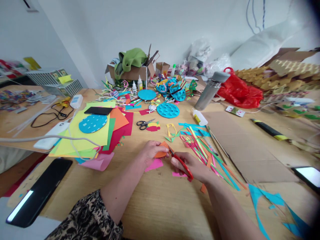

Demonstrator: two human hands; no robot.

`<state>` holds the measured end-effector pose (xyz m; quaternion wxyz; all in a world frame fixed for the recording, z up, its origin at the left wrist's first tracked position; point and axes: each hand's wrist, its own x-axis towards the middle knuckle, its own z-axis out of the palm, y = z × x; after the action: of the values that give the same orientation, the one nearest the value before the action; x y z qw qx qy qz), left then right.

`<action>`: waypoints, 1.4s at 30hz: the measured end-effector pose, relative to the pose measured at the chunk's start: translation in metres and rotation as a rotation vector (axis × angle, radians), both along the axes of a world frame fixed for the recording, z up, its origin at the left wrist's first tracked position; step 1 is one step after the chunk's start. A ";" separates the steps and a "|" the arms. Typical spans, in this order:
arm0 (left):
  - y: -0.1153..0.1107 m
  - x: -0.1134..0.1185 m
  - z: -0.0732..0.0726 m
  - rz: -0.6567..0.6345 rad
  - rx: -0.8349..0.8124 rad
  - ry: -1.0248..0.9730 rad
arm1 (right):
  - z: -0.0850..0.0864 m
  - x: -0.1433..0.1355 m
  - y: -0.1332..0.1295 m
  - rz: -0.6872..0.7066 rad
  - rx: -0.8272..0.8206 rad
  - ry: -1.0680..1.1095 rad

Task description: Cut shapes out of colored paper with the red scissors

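My left hand (pixel 153 151) pinches a small piece of orange paper (pixel 162 149) near the middle of the table. Red-handled scissors (pixel 183 166) are in my right hand (pixel 189 163), with their blades at the right edge of the orange paper. Pink paper scraps (pixel 154 164) lie on the wood just below my hands. Beyond them are black-handled scissors (pixel 143 124) beside red and yellow cut shapes (pixel 153 127). To the right of my hands lies a pile of thin coloured paper strips (pixel 200 141).
Coloured sheets (pixel 85 138) and a dark phone (pixel 40 193) lie left. Cardboard (pixel 245 146), a steel bottle (pixel 211 90), a utility knife (pixel 268 129) and blue offcuts (pixel 255 196) are right. Behind stand glue bottles (pixel 139 83) and a filled box (pixel 130 71).
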<state>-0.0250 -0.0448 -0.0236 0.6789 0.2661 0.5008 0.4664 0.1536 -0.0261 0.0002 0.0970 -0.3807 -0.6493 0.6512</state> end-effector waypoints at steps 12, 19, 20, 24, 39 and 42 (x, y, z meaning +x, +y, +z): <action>0.001 0.001 0.002 0.022 -0.021 -0.003 | 0.003 0.000 0.001 0.011 0.069 -0.054; 0.001 -0.001 0.001 0.020 -0.017 0.003 | -0.002 0.002 0.001 0.004 0.109 -0.095; 0.001 -0.001 0.001 0.021 -0.021 -0.002 | -0.003 0.002 0.001 -0.001 0.116 -0.106; 0.001 0.000 0.002 0.014 -0.014 -0.023 | -0.003 0.002 0.002 -0.031 0.093 -0.094; 0.001 0.004 0.001 0.147 -0.124 -0.415 | -0.008 -0.005 -0.001 -0.325 0.013 0.131; -0.001 0.009 0.003 0.159 -0.084 -0.434 | -0.009 -0.011 -0.004 -0.336 -0.011 0.139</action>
<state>-0.0156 -0.0454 -0.0211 0.7424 0.0908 0.3813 0.5434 0.1431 -0.0302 -0.0091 0.2473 -0.4382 -0.5648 0.6541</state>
